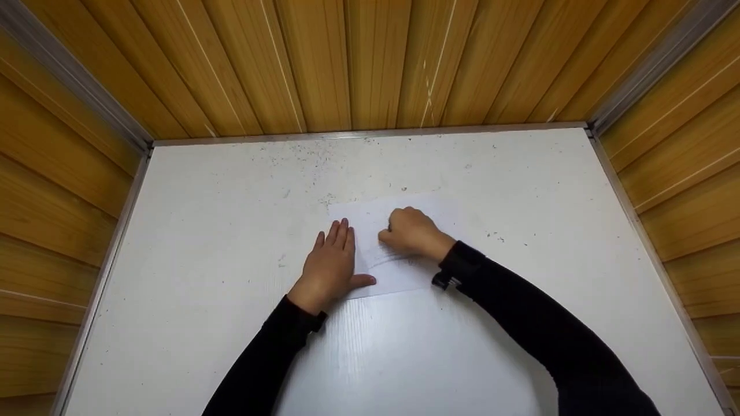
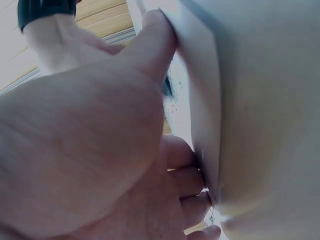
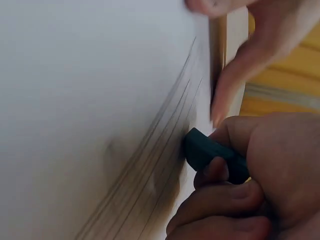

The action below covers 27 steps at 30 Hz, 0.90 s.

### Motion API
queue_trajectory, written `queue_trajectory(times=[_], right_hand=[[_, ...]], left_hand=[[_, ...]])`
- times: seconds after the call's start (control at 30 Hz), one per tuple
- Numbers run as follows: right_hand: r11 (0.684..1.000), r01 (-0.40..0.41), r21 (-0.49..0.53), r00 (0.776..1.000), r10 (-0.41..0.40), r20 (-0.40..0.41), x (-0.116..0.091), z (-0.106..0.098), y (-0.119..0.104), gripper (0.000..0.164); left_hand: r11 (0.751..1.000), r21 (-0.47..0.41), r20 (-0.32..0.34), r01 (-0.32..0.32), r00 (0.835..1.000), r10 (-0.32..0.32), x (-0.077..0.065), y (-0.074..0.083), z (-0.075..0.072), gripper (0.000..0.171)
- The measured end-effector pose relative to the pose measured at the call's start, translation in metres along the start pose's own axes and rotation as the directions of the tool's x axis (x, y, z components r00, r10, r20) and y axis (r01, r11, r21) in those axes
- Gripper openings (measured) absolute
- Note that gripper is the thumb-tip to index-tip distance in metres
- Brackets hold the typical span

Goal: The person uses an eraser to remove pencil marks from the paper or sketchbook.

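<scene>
A white sheet of paper (image 1: 370, 209) lies on the white table, with faint grey pencil lines (image 1: 384, 262) across its lower part. My left hand (image 1: 330, 267) rests flat along the sheet's left side, fingers straight and thumb spread over the lower edge. Over the middle of the sheet, my right hand (image 1: 417, 234) grips a small dark green eraser (image 3: 202, 151) in curled fingers. The right wrist view shows the eraser's slanted end right at the paper, beside several long dark pencil strokes (image 3: 150, 135). In the left wrist view the paper's edge (image 2: 212, 100) lifts slightly near the thumb.
Dark crumbs (image 1: 315, 164) are scattered over the table (image 1: 202, 231), mostly beyond the sheet. Yellow wood-look panels (image 1: 324, 63) wall the back and both sides, with a grey metal frame (image 1: 370, 134) along the table's far edge.
</scene>
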State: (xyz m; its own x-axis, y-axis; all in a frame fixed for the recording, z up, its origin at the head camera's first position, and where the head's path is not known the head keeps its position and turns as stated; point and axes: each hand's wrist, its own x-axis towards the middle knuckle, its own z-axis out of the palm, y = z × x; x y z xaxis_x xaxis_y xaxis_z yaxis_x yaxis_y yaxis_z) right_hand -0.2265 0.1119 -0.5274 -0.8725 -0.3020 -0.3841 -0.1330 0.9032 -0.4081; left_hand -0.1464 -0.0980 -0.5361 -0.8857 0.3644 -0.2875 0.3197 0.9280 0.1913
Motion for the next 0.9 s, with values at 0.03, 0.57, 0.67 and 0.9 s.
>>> queue_trajectory(times=[0.03, 0.57, 0.67, 0.9], right_hand=[[1.000, -0.016, 0.012, 1.000, 0.016, -0.007, -0.003, -0.005, 0.011, 0.036], [0.989, -0.115, 0.093, 0.993, 0.112, 0.038, -0.020, -0.028, 0.040, 0.045], [0.991, -0.056, 0.118, 0.997, 0.049, 0.064, -0.014, -0.017, 0.011, 0.044], [0.995, 0.088, 0.056, 0.995, -0.090, 0.033, 0.003, 0.006, -0.024, 0.041]], left_hand=[[1.000, 0.004, 0.001, 0.001, 1.000, -0.001, 0.000, 0.001, 0.000, 0.123], [1.000, 0.005, -0.001, 0.004, 1.000, -0.004, -0.001, 0.001, 0.001, 0.124], [1.000, -0.003, -0.004, 0.008, 1.000, -0.008, -0.002, 0.000, 0.000, 0.124], [1.000, -0.009, -0.023, -0.015, 1.000, 0.014, -0.001, 0.000, -0.001, 0.122]])
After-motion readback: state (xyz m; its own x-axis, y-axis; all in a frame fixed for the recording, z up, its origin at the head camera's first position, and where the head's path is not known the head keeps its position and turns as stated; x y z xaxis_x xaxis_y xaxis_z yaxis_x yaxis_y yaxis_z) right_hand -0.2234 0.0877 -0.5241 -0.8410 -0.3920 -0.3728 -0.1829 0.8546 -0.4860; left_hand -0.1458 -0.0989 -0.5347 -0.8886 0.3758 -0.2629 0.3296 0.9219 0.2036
